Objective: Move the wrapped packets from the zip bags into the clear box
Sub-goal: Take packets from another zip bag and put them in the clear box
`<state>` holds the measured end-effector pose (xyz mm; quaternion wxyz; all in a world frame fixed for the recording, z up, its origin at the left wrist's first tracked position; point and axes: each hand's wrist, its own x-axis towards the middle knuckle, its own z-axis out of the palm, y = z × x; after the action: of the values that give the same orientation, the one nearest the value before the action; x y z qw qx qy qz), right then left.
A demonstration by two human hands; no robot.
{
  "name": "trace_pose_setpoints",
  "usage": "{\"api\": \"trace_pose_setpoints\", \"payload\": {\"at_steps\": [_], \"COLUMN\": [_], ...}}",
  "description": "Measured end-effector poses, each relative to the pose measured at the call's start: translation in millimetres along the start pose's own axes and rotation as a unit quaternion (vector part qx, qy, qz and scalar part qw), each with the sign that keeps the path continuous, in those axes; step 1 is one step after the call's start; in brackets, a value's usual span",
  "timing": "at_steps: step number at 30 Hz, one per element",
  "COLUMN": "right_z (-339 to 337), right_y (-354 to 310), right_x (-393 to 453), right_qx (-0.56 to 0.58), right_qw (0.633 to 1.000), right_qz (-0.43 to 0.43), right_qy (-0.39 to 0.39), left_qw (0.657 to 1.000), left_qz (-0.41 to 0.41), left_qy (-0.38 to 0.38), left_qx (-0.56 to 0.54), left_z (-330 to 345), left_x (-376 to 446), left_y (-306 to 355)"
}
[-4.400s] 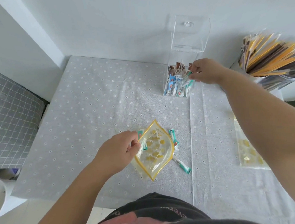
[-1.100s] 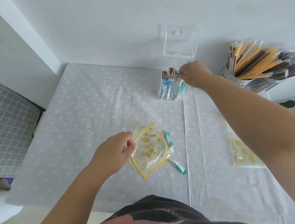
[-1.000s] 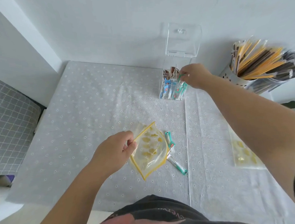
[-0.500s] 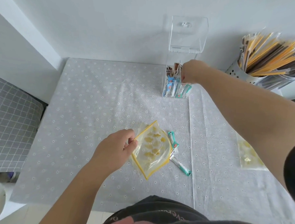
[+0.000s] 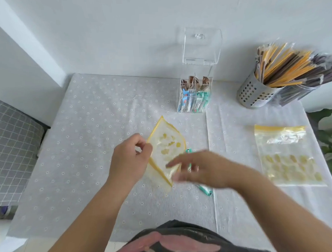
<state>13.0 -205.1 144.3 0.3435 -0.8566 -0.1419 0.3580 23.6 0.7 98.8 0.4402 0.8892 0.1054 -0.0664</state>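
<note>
Plastic zip bag pinched open by left hand
Right hand, fingers spread, blurred, empty; teal packets look light, slippery: pinch mid-length.

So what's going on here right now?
A person is emptying a yellow-edged zip bag, pinching its rim with the left hand. The right hand, open and blurred, reaches toward the bag's mouth. Teal packets lie beside it; others already stand in the clear box, lid up. A second zip bag lies flat to the right.
</note>
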Motion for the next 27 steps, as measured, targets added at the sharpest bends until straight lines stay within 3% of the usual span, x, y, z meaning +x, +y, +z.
{"api": "trace_pose_setpoints", "payload": {"at_steps": [2,4,7,9,11,13,14,16,18,19,22,27], "right_z": [30.6,47.6,52.9,44.7,34.8,28.6,28.3,32.2,39.6,42.7,49.6,44.9], "right_y": [1.3,3.2,9.2,12.9,12.3,12.6,14.6,18.6,22.3,23.0,23.8,31.3], "right_x": [-6.1,-3.6,-4.0,-9.0,-19.3,-28.7,-32.1,-36.8,-39.8,-40.9,-42.3,-49.9], "right_qx": [-0.078,-0.108,-0.022,0.036,0.088,0.162,0.194,0.247,0.280,0.291,0.339,0.375], "right_qw": [0.996,0.987,0.977,0.967,0.954,0.934,0.924,0.911,0.901,0.896,0.873,0.846], "right_qz": [0.047,0.072,0.048,0.036,0.030,0.024,0.019,0.007,-0.002,-0.004,-0.007,-0.006], "right_qy": [0.003,0.092,0.208,0.251,0.285,0.319,0.328,0.332,0.332,0.335,0.351,0.379], "left_qw": [0.999,0.998,0.985,0.980,0.985,0.974,0.949,0.851,0.765,0.747,0.764,0.904], "left_qz": [0.004,0.018,0.059,0.071,0.026,-0.104,-0.183,-0.296,-0.286,-0.264,-0.219,-0.125], "left_qy": [0.013,0.012,-0.030,-0.015,0.013,-0.037,-0.097,-0.219,-0.315,-0.331,-0.275,-0.128], "left_qx": [-0.033,-0.057,-0.162,-0.185,-0.169,-0.199,-0.239,-0.373,-0.484,-0.513,-0.541,-0.388], "left_z": [2.1,4.1,7.2,10.1,14.4,15.5,14.7,12.5,11.7,12.1,15.6,15.5], "left_x": [-1.1,-4.6,-14.2,-16.9,-16.0,-16.3,-18.0,-24.7,-37.0,-41.6,-47.2,-39.9], "left_y": [10.4,19.3,23.1,12.8,-5.0,-21.1,-27.9,-40.4,-39.7,-34.7,-13.4,0.8]}}
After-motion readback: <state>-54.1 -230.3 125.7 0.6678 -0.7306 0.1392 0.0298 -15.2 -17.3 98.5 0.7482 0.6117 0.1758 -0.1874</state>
